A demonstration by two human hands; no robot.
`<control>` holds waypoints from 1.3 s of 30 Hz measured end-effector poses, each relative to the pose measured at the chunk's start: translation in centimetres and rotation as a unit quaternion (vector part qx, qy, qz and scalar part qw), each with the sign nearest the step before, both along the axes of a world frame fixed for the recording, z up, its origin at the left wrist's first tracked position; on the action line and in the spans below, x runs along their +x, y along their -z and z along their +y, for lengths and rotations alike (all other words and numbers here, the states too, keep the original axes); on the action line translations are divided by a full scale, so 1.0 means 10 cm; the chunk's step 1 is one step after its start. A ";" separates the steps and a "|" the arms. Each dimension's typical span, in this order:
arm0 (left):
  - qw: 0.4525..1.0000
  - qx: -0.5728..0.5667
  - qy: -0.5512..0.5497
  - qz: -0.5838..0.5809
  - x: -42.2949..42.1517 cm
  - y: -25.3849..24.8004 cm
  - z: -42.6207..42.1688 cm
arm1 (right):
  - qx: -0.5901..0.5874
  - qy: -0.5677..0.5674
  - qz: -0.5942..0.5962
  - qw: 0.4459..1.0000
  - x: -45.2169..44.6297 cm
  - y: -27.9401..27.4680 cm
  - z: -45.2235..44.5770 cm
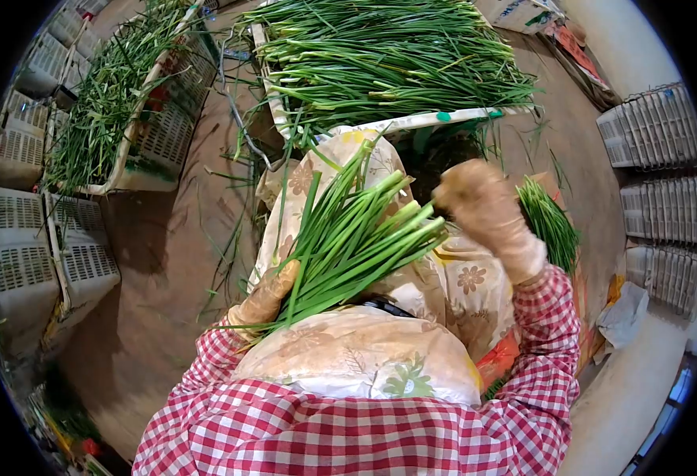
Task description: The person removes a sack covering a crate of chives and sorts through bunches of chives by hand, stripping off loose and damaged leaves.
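My left hand (267,300), in a tan glove, is wrapped round a loose bunch of garlic chives (348,246). The bunch lies slanted over my lap, its pale stem ends fanned out toward the upper right. Just beyond those ends is my right hand (479,202), also gloved and smeared by motion; its fingers look curled, but whether they hold a stalk cannot be made out. A flower-patterned apron (348,349) covers my lap. In front of my knees, a white crate (412,121) is heaped with more chives (396,59).
To the left stands another crate (166,135) piled with loose greens (102,119). White crates (27,270) are stacked along the left side, and more crates (658,127) line the right wall. A chive bundle (549,222) lies right of my knee. Scraps litter the brown floor (158,262).
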State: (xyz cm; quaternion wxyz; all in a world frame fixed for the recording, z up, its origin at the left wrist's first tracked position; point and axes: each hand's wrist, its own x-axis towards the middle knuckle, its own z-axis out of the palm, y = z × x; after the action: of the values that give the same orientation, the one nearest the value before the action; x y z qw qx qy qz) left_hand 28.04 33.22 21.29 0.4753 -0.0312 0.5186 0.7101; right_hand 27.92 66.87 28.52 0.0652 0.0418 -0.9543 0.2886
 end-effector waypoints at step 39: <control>0.999 -0.033 -0.030 0.022 0.08 0.50 -0.16 | 0.293 0.044 0.228 0.928 -0.41 0.16 0.36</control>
State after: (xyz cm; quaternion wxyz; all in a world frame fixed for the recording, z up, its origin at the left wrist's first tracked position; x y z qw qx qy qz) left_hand 28.83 31.60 16.29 0.4415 -0.0465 0.5505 0.7071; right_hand 23.83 70.43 26.93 0.2784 0.0821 -0.9567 -0.0239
